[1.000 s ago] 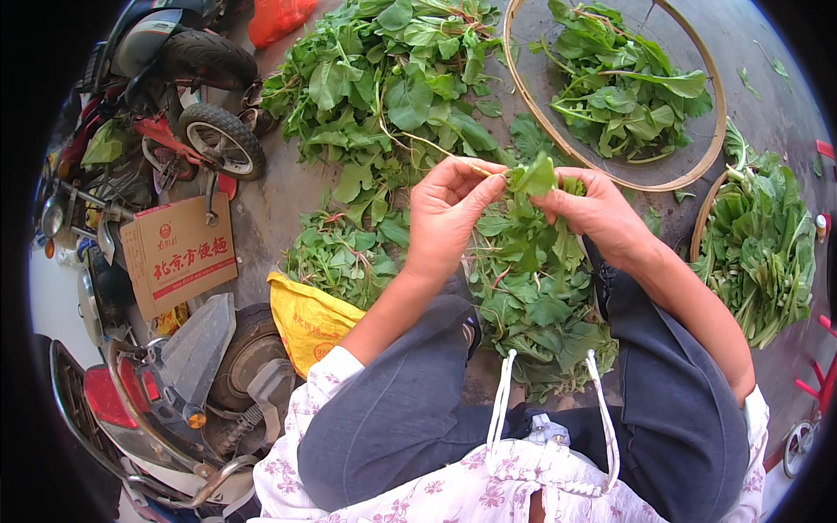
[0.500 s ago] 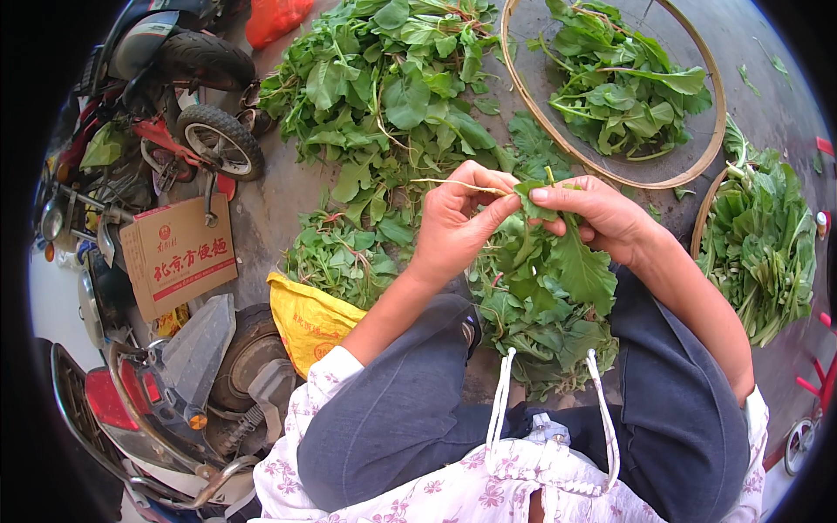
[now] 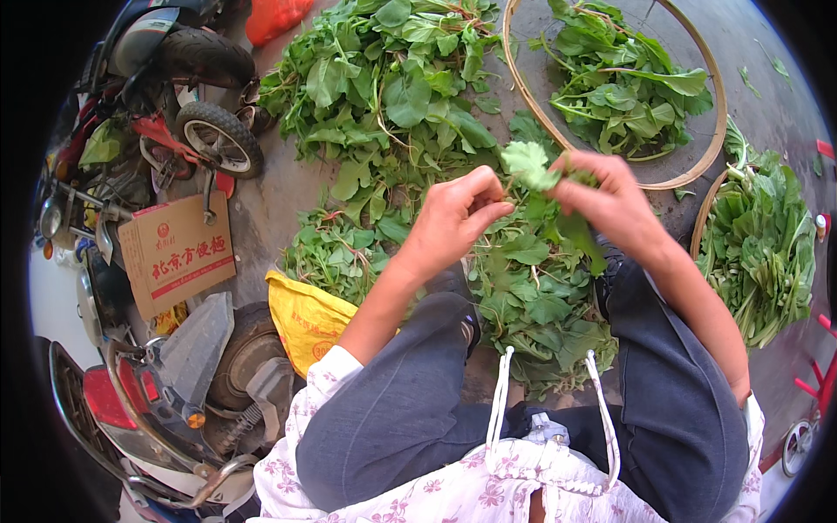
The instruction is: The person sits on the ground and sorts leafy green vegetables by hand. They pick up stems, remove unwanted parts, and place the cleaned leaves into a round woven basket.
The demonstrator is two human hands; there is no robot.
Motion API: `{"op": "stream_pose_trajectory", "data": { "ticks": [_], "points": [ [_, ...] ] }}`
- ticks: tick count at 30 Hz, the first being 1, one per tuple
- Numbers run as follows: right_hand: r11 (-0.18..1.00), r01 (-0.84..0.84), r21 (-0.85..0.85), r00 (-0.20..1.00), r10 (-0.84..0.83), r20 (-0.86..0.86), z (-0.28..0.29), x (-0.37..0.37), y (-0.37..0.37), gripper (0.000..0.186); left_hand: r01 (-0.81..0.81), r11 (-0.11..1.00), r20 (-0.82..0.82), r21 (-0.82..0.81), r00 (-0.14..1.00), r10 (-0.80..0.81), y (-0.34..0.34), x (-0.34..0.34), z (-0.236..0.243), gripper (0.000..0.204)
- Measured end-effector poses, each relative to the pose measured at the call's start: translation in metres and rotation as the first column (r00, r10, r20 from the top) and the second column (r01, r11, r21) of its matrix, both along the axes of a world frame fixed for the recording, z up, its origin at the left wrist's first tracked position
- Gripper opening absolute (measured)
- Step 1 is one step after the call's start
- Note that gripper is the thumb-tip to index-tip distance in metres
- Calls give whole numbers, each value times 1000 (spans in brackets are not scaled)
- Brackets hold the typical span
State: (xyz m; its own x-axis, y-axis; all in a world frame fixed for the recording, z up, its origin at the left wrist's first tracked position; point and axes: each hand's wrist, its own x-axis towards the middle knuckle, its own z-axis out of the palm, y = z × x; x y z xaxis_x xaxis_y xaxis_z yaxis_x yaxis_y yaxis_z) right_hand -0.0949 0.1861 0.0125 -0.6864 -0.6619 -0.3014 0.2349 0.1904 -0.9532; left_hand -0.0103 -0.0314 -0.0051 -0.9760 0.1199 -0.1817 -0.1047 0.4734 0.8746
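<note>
My left hand (image 3: pixel 458 218) is closed in a pinch, its fingertips at a thin stem whose end I cannot make out clearly. Just to its right, my right hand (image 3: pixel 610 209), blurred by motion, grips a bunch of leafy greens (image 3: pixel 532 166), a pale leaf uppermost. Beneath both hands, between my bent legs, lies a pile of loose greens (image 3: pixel 532 305) with a few roots showing. A larger pile of greens (image 3: pixel 384 78) lies beyond them, and a smaller one (image 3: pixel 340 248) sits left of my left hand, beside a yellow bag (image 3: pixel 309 322).
A round wooden-rimmed sieve (image 3: pixel 711 148) holds greens at back right; more long-stemmed greens (image 3: pixel 758 253) lie stacked at right. Along the left stand scooters (image 3: pixel 209 410), small wheeled vehicles (image 3: pixel 218 139) and a cardboard piece (image 3: pixel 174 253). A red bag (image 3: pixel 275 17) lies at the back.
The long pale root at my left fingertips is no longer visible there. My right hand has lifted up and away from my left, turning the bunch so a pale leaf faces up.
</note>
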Motion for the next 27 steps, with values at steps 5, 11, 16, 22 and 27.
{"op": "stream_pose_trajectory", "data": {
  "ticks": [5,11,16,22,27],
  "points": [
    [960,267,-88,896,-281,-345,11,-31,15,13,-55,990,214,127,977,27,-4,23,-18,14],
    [893,450,13,657,-321,-683,2,-99,53,28,449,808,315,381,759,-570,35,56,-64,34],
    [618,707,343,317,157,-935,-31,-106,68,54,435,898,209,-74,887,-412,32,37,-97,40],
    [918,208,339,622,143,-770,-62,-37,32,24,217,835,50,-506,974,-223,11,29,-134,48],
    [716,-213,665,747,558,-362,-100,20,24,31,359,786,138,-504,931,-337,18,38,-150,57]
  ]
}}
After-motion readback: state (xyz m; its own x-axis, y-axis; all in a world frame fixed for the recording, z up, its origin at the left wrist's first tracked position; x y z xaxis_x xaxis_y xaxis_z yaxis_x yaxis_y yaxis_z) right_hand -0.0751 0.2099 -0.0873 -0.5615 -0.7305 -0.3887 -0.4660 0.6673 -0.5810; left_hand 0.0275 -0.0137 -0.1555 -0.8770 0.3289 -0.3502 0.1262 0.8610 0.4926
